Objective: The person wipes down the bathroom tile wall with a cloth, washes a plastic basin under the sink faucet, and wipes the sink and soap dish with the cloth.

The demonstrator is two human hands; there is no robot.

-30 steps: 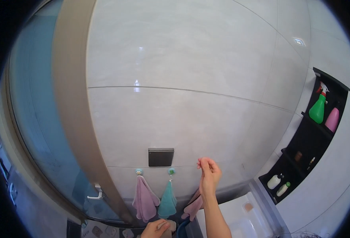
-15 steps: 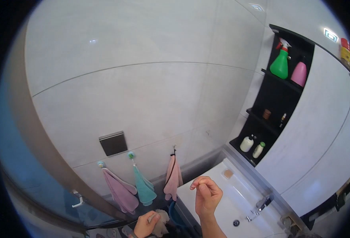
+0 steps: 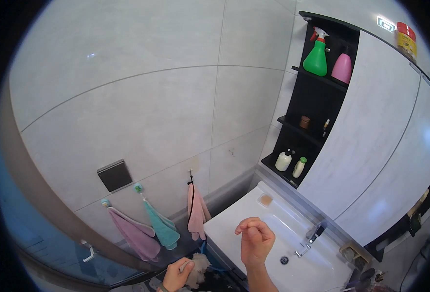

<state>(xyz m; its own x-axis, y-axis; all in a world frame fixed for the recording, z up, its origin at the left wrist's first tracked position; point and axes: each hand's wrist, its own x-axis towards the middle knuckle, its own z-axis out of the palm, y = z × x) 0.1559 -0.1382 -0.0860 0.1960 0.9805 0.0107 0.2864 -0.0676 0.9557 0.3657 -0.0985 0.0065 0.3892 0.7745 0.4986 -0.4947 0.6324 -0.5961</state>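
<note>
At the bottom, my left hand (image 3: 177, 275) is closed on a crumpled beige cloth (image 3: 198, 270), which bulges out on the right of the fingers. My right hand (image 3: 256, 243) is raised over the left part of the white washbasin (image 3: 292, 224). Its fingers are curled in toward the thumb, and nothing shows between them. A chrome tap (image 3: 311, 241) rises from the basin's far right side, with the dark drain (image 3: 284, 260) beside it. A tan bar of soap (image 3: 266, 199) rests in the basin's upper left corner.
Purple (image 3: 134, 233), teal (image 3: 162, 224) and pink (image 3: 196, 211) towels hang on the tiled wall. A black shelf (image 3: 317, 100) holds a green spray bottle (image 3: 316, 57), a pink bottle (image 3: 342, 68) and white bottles (image 3: 283, 160). At left is a door handle (image 3: 89, 251).
The whole view has shifted, so the wall, shelf and basin appear farther left. Both hands keep nearly the same place and pose. More of the tap and basin shows.
</note>
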